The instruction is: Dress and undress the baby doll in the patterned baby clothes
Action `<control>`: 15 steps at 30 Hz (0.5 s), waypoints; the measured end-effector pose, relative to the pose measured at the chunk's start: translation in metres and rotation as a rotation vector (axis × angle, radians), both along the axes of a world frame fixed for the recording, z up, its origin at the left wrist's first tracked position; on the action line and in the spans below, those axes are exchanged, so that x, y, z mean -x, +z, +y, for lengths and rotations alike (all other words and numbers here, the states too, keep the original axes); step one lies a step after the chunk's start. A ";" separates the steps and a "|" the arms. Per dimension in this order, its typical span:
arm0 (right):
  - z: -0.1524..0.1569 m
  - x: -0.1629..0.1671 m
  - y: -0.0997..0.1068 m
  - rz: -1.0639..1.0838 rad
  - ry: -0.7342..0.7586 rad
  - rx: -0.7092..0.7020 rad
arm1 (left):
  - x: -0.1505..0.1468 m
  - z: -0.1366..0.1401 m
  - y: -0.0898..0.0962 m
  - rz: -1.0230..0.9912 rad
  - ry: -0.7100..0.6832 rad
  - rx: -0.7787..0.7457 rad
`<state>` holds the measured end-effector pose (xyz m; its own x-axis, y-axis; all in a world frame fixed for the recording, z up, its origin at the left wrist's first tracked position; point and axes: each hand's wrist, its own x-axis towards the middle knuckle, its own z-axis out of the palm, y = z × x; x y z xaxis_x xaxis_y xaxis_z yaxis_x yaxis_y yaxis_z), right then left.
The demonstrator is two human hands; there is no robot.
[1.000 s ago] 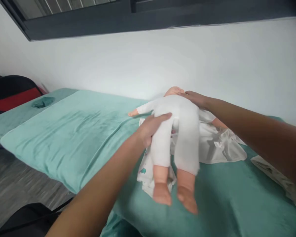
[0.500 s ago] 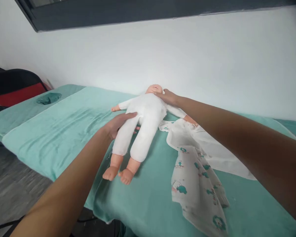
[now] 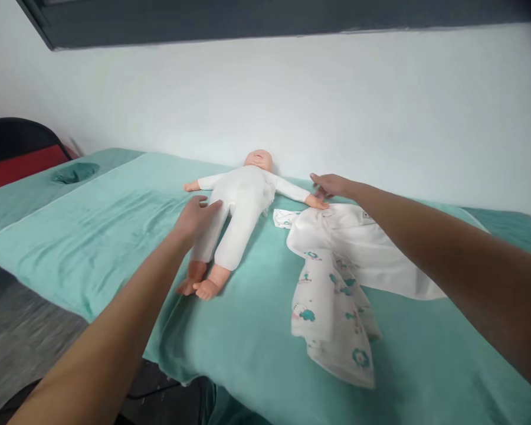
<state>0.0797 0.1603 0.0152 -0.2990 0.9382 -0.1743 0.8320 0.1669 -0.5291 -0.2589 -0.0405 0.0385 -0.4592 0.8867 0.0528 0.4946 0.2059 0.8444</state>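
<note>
A baby doll (image 3: 241, 192) with a white cloth body lies on its back, head toward the wall, arms spread and bare feet toward me. My left hand (image 3: 197, 217) is at the doll's thigh on the left, fingers apart; whether it touches the cloth I cannot tell. Above the doll's hand on the right hovers my right hand (image 3: 330, 184), its fingers apart and nothing in them. White baby clothing (image 3: 336, 295) with green animal prints lies spread out to the right, partly under the doll's hand; my right forearm hides some of it.
The doll and clothing rest on a padded bed with a green cover (image 3: 115, 236), which has a face hole (image 3: 75, 172) at its left end. A white wall (image 3: 380, 118) runs behind. At far left stands a black and red chair (image 3: 22, 159). Cables lie on the floor.
My right hand has left the doll's neck and moved right, toward the clothing. The doll now lies lower and flatter, with its head fully in view. My left hand has loosened at its thigh.
</note>
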 end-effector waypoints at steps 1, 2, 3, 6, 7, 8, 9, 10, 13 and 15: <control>-0.006 -0.024 -0.001 -0.152 0.031 -0.037 | -0.011 -0.008 0.004 0.139 0.041 -0.105; -0.015 -0.047 -0.001 -0.210 0.021 -0.062 | -0.026 -0.018 0.007 0.234 0.036 -0.193; -0.025 -0.068 0.000 -0.259 0.018 -0.073 | -0.043 -0.029 0.008 0.281 -0.018 -0.247; -0.060 -0.115 0.006 -0.350 0.049 -0.110 | -0.102 -0.061 0.000 0.223 -0.400 -0.115; -0.071 -0.123 0.010 -0.373 0.064 -0.133 | -0.121 -0.069 -0.006 0.219 -0.538 -0.060; -0.081 -0.129 0.013 -0.392 0.075 -0.162 | -0.138 -0.075 -0.013 0.239 -0.643 -0.007; -0.091 -0.132 0.018 -0.405 0.082 -0.193 | -0.152 -0.079 -0.019 0.278 -0.713 0.021; -0.100 -0.133 0.023 -0.411 0.086 -0.219 | -0.164 -0.081 -0.024 0.330 -0.739 0.038; -0.131 -0.129 0.043 -0.422 0.170 -0.315 | -0.189 -0.082 -0.023 0.500 -0.774 -0.001; -0.158 -0.124 0.059 -0.431 0.301 -0.430 | -0.201 -0.083 -0.010 0.636 -0.817 -0.145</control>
<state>0.2041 0.0019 0.0745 -0.5458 0.8372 0.0334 0.8378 0.5460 0.0048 -0.0578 -0.1231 0.0286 0.4268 0.8808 0.2053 0.7997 -0.4735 0.3692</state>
